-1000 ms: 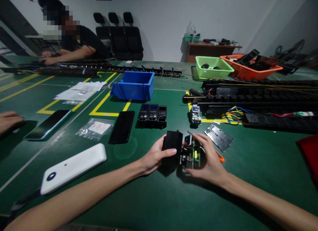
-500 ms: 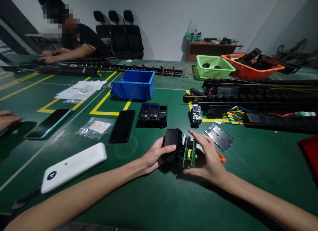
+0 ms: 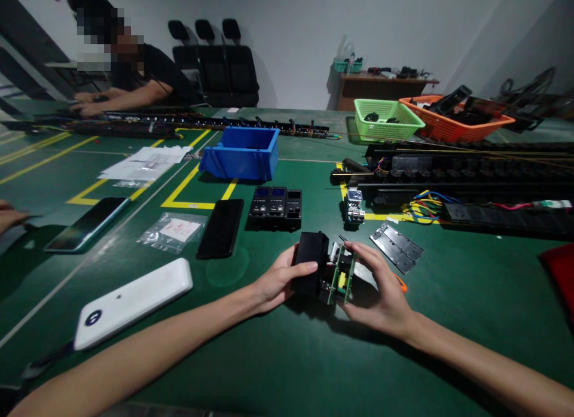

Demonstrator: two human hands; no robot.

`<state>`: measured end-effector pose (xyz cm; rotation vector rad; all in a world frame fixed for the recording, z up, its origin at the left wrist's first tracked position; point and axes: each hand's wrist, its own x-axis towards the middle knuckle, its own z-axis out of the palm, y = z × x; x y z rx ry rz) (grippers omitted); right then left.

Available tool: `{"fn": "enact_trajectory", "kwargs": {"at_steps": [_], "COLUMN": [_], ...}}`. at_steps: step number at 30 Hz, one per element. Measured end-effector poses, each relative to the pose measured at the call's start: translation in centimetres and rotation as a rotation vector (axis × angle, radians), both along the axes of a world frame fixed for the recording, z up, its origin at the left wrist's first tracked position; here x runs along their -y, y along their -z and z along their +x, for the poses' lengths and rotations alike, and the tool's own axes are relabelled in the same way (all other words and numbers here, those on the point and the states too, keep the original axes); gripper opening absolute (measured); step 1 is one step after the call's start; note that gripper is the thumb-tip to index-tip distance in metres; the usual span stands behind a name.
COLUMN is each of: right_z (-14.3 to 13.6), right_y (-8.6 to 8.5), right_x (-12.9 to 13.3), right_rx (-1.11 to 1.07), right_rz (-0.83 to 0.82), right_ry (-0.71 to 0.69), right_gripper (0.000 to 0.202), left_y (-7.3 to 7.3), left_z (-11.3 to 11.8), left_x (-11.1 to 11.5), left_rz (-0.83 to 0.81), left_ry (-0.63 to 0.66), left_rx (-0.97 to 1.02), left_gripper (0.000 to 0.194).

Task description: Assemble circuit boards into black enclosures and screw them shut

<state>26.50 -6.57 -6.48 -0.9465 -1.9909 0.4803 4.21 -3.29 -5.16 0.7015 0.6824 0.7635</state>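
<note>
My left hand (image 3: 283,278) is wrapped round a black plastic housing (image 3: 309,262), thumb across its near face. From the housing's right side stick out green circuit boards (image 3: 341,276) with a yellow part between them. My right hand (image 3: 381,288) grips the boards by their edges, fingertips at the top and thumb at the bottom. Beyond my hands a black module with small screens (image 3: 275,207) rests on the table. A small board assembly (image 3: 354,206) and a flat black cover (image 3: 397,247) lie to its right. Partly behind my right hand is an orange-edged object (image 3: 400,282).
A blue bin (image 3: 242,157), a black phone (image 3: 220,228), a plastic bag (image 3: 168,231) and a white device (image 3: 134,302) are on the left. Long black rails with wires (image 3: 470,172) lie at right, baskets (image 3: 388,127) behind. A co-worker (image 3: 139,76) sits far left; another person's hand (image 3: 11,216) shows at left.
My right hand's fingers have closed in on the circuit boards, which tilt slightly more. The left hand and the housing have hardly moved. The other person's hand at the left edge has shifted.
</note>
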Motion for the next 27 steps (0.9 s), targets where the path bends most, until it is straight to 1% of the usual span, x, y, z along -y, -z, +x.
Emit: {"fn": "enact_trajectory", "kwargs": {"at_steps": [2, 8, 15, 21, 27], "right_z": [0.03, 0.13, 0.05, -0.01, -0.04], "right_y": [0.06, 0.26, 0.07, -0.05, 0.02], "right_x": [0.01, -0.05, -0.17, -0.27, -0.22], "right_rx": [-0.022, -0.103, -0.068, -0.035, -0.031], "right_rz": [0.008, -0.051, -0.034, 0.014, 0.050], "right_ry": [-0.005, -0.020, -0.019, -0.030, -0.032], "right_gripper": [0.092, 0.090, 0.086, 0.086, 0.087], "left_y": [-0.09, 0.07, -0.08, -0.12, 0.07], "left_z": [0.02, -0.03, 0.05, 0.17, 0.33], "left_x": [0.00, 0.04, 0.26, 0.32, 0.27], "left_rz": [0.006, 0.026, 0.057, 0.126, 0.159], "left_ry": [0.007, 0.010, -0.050, -0.007, 0.004], "left_rx": [-0.005, -0.012, -0.023, -0.015, -0.029], "left_gripper": [0.051, 0.051, 0.051, 0.050, 0.050]}}
